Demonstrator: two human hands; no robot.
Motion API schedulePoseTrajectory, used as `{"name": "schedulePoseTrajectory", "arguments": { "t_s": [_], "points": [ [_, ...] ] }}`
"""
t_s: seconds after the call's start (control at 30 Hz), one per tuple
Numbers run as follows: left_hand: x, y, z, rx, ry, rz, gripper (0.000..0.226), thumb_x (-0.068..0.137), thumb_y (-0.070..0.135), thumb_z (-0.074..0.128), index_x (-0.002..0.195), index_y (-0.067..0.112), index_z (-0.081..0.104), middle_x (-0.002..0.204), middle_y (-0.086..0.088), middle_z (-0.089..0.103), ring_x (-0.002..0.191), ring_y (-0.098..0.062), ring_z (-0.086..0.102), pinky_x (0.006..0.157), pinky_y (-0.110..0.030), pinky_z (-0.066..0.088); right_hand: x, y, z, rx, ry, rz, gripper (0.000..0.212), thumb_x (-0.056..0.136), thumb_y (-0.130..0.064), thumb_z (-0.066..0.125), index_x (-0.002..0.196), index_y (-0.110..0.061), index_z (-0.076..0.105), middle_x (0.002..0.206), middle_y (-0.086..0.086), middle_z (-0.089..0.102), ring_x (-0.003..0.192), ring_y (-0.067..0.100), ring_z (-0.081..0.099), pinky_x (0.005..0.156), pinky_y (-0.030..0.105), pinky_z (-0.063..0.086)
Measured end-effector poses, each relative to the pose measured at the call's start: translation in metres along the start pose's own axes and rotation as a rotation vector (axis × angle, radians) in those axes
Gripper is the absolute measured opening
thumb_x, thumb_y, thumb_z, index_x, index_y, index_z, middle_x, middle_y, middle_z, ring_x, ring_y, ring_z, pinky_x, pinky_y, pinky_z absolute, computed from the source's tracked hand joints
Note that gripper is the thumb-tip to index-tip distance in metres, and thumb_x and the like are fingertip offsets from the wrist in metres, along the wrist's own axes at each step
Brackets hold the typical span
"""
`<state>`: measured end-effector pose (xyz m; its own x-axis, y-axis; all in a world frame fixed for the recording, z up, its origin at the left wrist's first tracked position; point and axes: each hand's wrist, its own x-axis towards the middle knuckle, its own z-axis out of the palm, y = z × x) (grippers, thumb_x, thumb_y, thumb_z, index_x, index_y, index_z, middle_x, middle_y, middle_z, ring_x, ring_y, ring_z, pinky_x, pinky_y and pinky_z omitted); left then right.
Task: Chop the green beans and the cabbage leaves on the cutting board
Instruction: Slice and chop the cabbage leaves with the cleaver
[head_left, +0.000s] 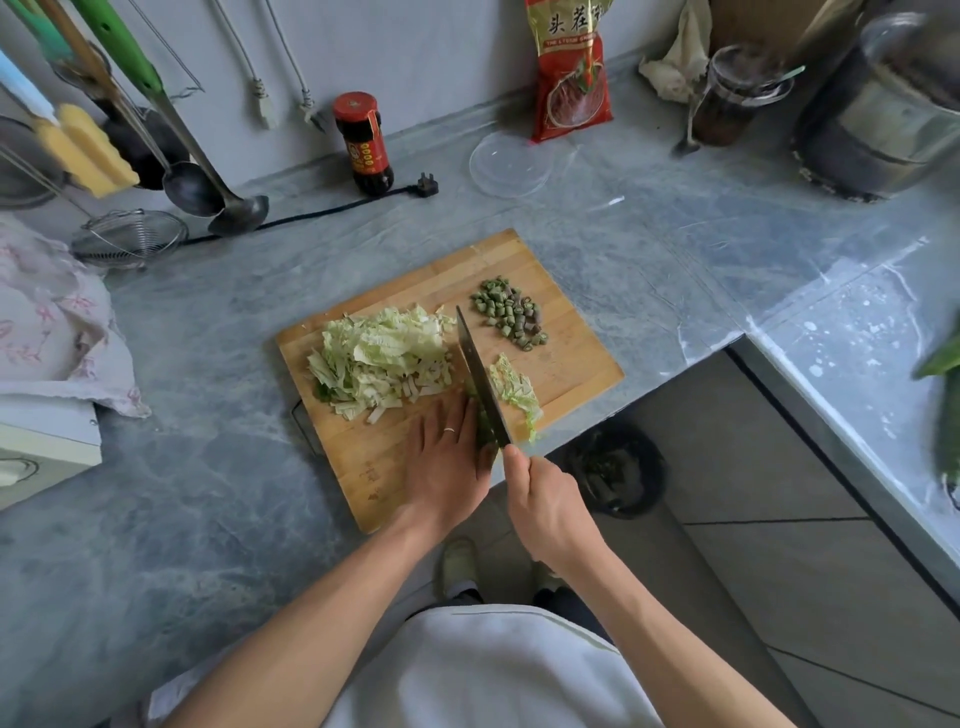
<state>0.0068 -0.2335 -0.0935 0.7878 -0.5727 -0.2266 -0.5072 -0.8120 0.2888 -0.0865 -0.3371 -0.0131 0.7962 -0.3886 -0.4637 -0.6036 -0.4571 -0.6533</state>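
Step in hand: chopping cabbage; the green beans look finished, the cabbage nearly so.
Right hand (545, 504): fingers wrapped round the handle of the knife (480, 379), the blade edge-down on the board, its tip pointing away from the person.
Left hand (447, 462): laid flat with straight fingers, pressing down the dark green leaf bit (485, 423) that sits just left of the blade near the front edge; it grips nothing. A ring shows on 1 finger.
Cutting board (571, 332): wooden, lying askew on the grey counter (208, 467), its near right corner close to the counter's edge.
Chopped cabbage (382, 358): a big heap of pale strips on the left half of the board, just left of the blade.
Cut-off cabbage piece (514, 392): a smaller sliced portion on the right side of the blade, touching or almost touching it.
Green beans (509, 312): a little pile of short rounds at the far right of the board, apart from both cabbage lots.
Next move, as I judge it: lift and shift the blade slightly left for another slice; the left fingertips lie close beside the steel, so they want drawing back first.
Around: a sauce bottle (362, 140) and a red packet (569, 67) stand against the wall, ladles (218, 197) to the left.
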Motion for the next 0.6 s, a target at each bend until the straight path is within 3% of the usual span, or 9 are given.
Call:
{"name": "schedulePoseTrajectory", "arguments": {
  "t_s": [0.13, 0.27, 0.33, 0.4, 0.5, 0.6],
  "points": [
    [0.0, 0.004, 0.001, -0.015, 0.044, -0.014, 0.063, 0.099, 0.043, 0.034, 0.154, 0.012, 0.032, 0.161, -0.009, 0.028, 0.147, -0.037, 0.026, 0.117, -0.054, 0.02, 0.01, -0.008, -0.007, 0.01, 0.011, -0.012, 0.055, 0.104, -0.052, 0.024, 0.068, -0.016, 0.045, 0.065, 0.005, 0.052, 0.062, 0.024, 0.053, 0.064, 0.033, 0.041],
    [0.0, 0.002, 0.0, -0.058, 0.005, -0.02, 0.071, 0.093, 0.048, 0.014, 0.157, 0.018, 0.021, 0.165, -0.005, 0.017, 0.151, -0.03, 0.014, 0.121, -0.048, 0.008, 0.023, -0.012, -0.01, 0.093, 0.039, -0.007, 0.062, 0.104, -0.052, 0.022, 0.078, -0.009, 0.057, 0.063, 0.006, 0.057, 0.05, 0.018, 0.057, 0.056, 0.026, 0.051],
    [0.002, -0.001, 0.001, -0.107, 0.029, -0.01, 0.072, 0.093, 0.048, 0.013, 0.157, 0.018, 0.021, 0.165, -0.005, 0.018, 0.151, -0.028, 0.014, 0.121, -0.047, 0.009, 0.019, -0.006, -0.013, 0.105, 0.066, -0.008, 0.063, 0.104, -0.054, 0.022, 0.085, -0.007, 0.06, 0.062, 0.008, 0.059, 0.051, 0.021, 0.059, 0.059, 0.032, 0.056],
    [0.002, -0.006, 0.004, -0.187, 0.089, 0.021, 0.069, 0.095, 0.046, 0.02, 0.156, 0.016, 0.024, 0.164, -0.005, 0.021, 0.151, -0.025, 0.017, 0.12, -0.046, 0.012, 0.014, -0.002, -0.017, 0.128, 0.087, 0.007, 0.065, 0.103, -0.057, 0.022, 0.087, -0.006, 0.058, 0.06, 0.008, 0.059, 0.049, 0.021, 0.056, 0.057, 0.035, 0.053],
    [-0.002, -0.016, 0.005, -0.266, 0.196, 0.112, 0.06, 0.101, 0.036, 0.032, 0.157, 0.016, 0.023, 0.164, -0.003, 0.022, 0.151, -0.019, 0.018, 0.119, -0.039, 0.017, 0.005, -0.001, -0.022, 0.146, 0.082, 0.035, 0.065, 0.102, -0.058, 0.023, 0.08, -0.005, 0.053, 0.057, 0.008, 0.055, 0.041, 0.02, 0.055, 0.044, 0.028, 0.043],
    [-0.001, -0.023, 0.005, -0.239, 0.252, 0.179, 0.054, 0.1, 0.03, 0.041, 0.151, 0.012, 0.037, 0.16, -0.003, 0.032, 0.149, -0.018, 0.026, 0.118, -0.039, 0.023, -0.006, -0.002, -0.025, 0.135, 0.053, 0.022, 0.061, 0.103, -0.056, 0.024, 0.077, -0.008, 0.05, 0.057, 0.007, 0.055, 0.039, 0.02, 0.055, 0.044, 0.027, 0.045]
  ]
}}
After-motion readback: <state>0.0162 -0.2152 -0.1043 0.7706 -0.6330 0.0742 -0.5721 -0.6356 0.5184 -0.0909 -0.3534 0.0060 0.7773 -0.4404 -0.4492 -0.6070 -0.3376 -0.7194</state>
